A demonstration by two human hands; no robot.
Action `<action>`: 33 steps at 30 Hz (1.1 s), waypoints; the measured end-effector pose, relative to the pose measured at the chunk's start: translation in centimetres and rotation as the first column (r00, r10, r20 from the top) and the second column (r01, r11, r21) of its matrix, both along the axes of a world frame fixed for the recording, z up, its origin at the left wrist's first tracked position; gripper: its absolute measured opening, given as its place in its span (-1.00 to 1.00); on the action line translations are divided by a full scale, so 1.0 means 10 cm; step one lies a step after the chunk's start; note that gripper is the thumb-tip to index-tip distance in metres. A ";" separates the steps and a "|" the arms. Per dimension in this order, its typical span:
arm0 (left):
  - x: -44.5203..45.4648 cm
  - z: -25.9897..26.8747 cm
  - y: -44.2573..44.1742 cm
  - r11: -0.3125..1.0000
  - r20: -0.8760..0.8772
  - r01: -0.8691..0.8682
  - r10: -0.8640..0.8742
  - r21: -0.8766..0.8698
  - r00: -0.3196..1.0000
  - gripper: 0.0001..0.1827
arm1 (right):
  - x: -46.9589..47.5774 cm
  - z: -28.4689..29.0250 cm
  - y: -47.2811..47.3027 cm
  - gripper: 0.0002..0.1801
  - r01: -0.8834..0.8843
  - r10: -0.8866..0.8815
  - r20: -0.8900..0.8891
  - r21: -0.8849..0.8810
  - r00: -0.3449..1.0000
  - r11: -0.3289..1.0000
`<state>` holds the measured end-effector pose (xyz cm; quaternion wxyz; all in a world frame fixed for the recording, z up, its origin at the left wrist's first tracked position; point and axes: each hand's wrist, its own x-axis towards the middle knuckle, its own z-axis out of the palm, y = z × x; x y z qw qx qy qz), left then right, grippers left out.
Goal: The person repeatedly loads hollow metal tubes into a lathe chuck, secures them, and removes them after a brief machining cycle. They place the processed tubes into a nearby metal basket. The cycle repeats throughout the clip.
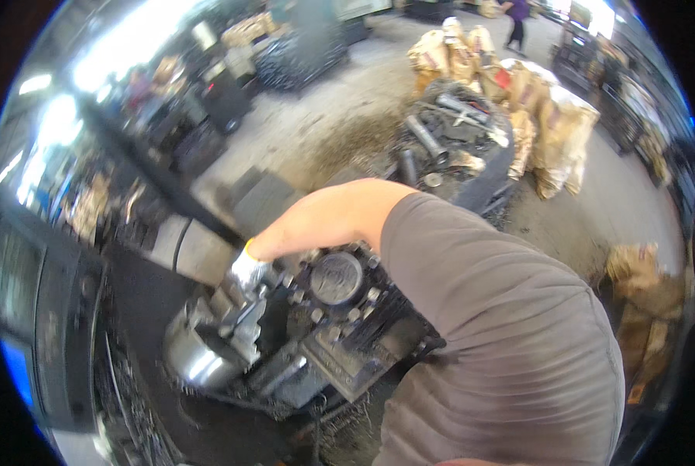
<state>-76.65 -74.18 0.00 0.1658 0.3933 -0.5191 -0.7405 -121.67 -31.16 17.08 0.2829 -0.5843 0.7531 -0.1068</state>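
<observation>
My right arm reaches across a metal lathe. My right hand [247, 269], in a pale glove with a yellow cuff, is beside the upper side of the shiny lathe chuck [199, 352] and its stepped jaws [253, 332]. The glove is blurred, and its fingers and any grip are hidden. Beneath my forearm stands the dark tool post [336, 278] with a round top and several bolts, above the lathe's slide [344, 361]. My left hand is out of view; a sliver of skin shows at the bottom edge, below the grey-brown shirt.
Beyond my arm is a dark container [487, 180] of metal tubes and parts, beside several brown paper sacks [563, 134]. Chips lie on the floor [347, 137]. A dark machine panel [44, 309] stands at left. A person [517, 23] is far off at the top right.
</observation>
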 end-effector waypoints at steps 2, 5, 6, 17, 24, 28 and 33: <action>0.28 -0.07 -0.25 0.999 -0.027 -0.039 0.040 0.036 0.999 -0.46 | 0.02 0.13 -0.10 -0.43 -0.512 0.430 -0.413 -0.109 0.803 0.852; 0.58 -0.22 -0.52 1.000 -0.094 -0.021 0.020 -0.011 0.995 -0.47 | 0.10 0.18 -0.03 -0.20 -0.181 0.136 -0.274 -0.146 0.952 0.973; 0.64 -0.26 -0.58 0.996 -0.099 -0.053 0.059 0.067 0.993 -0.47 | 0.16 0.18 0.03 -0.07 0.236 -0.231 0.159 -0.015 0.960 0.972; 0.57 0.02 -0.20 0.819 0.029 -0.233 0.291 -0.525 0.956 -0.48 | 1.20 0.89 0.39 -0.23 0.634 -0.655 -0.275 -0.175 0.703 0.754; 0.31 1.14 0.41 -0.117 -0.274 -0.263 0.094 -0.958 0.957 -0.49 | 2.86 1.14 1.22 -0.58 0.653 -0.789 0.108 -0.635 0.605 0.413; -0.39 1.98 0.85 -0.174 -0.294 -0.325 -0.182 -0.929 0.938 -0.54 | 3.62 1.06 1.19 -0.67 0.663 -0.704 0.193 -0.567 0.683 0.488; -1.91 3.10 1.18 -0.383 -0.033 -0.079 -0.124 -0.920 0.992 -0.28 | 4.04 0.63 1.32 -0.67 0.731 -0.687 0.339 -0.539 0.643 0.418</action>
